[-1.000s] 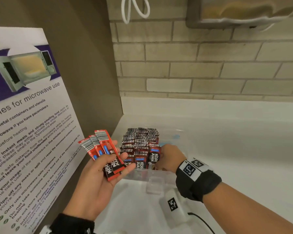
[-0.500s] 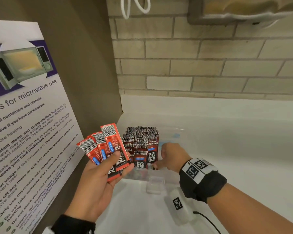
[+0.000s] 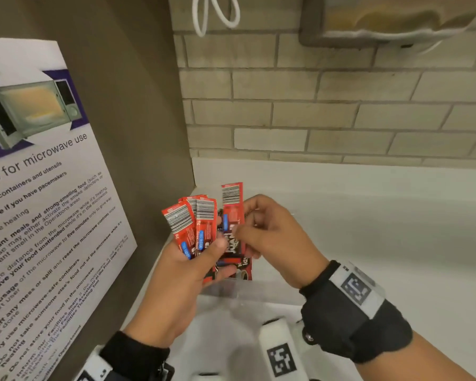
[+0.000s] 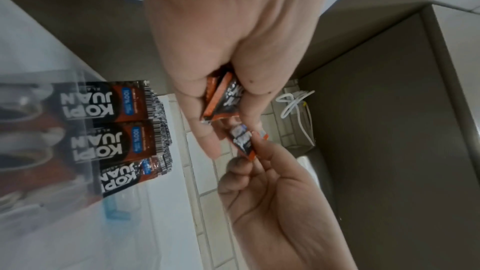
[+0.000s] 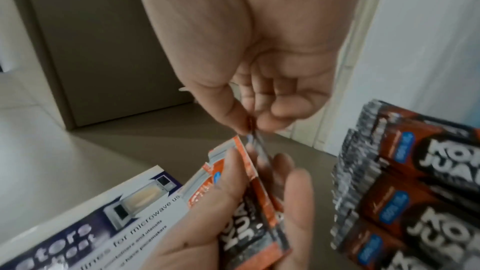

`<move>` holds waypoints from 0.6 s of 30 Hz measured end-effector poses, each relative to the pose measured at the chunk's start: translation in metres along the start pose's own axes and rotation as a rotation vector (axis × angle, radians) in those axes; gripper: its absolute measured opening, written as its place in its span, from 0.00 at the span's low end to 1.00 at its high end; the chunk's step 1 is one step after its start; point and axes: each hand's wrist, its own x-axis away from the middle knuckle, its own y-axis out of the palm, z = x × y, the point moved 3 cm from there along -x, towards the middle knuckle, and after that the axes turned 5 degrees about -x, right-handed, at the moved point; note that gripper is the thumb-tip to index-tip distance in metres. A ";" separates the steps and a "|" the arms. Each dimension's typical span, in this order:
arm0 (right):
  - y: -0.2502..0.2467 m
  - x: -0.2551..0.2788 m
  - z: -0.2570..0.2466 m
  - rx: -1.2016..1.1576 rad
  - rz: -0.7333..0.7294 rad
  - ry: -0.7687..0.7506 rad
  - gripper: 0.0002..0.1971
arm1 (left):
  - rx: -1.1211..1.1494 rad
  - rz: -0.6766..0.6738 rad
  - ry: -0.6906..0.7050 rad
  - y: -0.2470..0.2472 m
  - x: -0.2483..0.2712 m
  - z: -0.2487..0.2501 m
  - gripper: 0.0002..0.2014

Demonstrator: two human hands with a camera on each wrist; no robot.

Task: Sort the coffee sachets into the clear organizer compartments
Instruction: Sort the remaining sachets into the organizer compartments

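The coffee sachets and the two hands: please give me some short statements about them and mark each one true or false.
1. The left hand grips a fan of red sachets. True.
2. The right hand is empty. False: it pinches one sachet.
3. Sachets already stand in the clear organizer. True.
4. The poster is about coffee machines. False: it is about microwave use.
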 end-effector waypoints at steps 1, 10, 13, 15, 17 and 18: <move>-0.003 0.000 -0.002 0.063 0.050 -0.034 0.10 | 0.016 0.008 0.003 0.000 0.000 0.001 0.21; 0.004 0.008 -0.012 0.022 0.015 -0.003 0.07 | 0.033 0.031 -0.063 -0.003 0.002 -0.003 0.19; -0.012 0.006 -0.028 0.454 0.116 -0.234 0.17 | -0.206 0.041 -0.030 -0.013 0.001 0.001 0.17; -0.017 0.002 -0.034 0.698 -0.007 -0.246 0.16 | -0.350 -0.013 -0.014 -0.015 0.001 0.005 0.14; -0.018 -0.001 -0.034 0.810 -0.152 -0.198 0.08 | -0.423 -0.064 0.003 -0.016 0.000 0.009 0.13; -0.019 -0.001 -0.031 0.811 -0.194 -0.180 0.04 | -0.437 -0.072 0.017 -0.015 0.000 0.012 0.12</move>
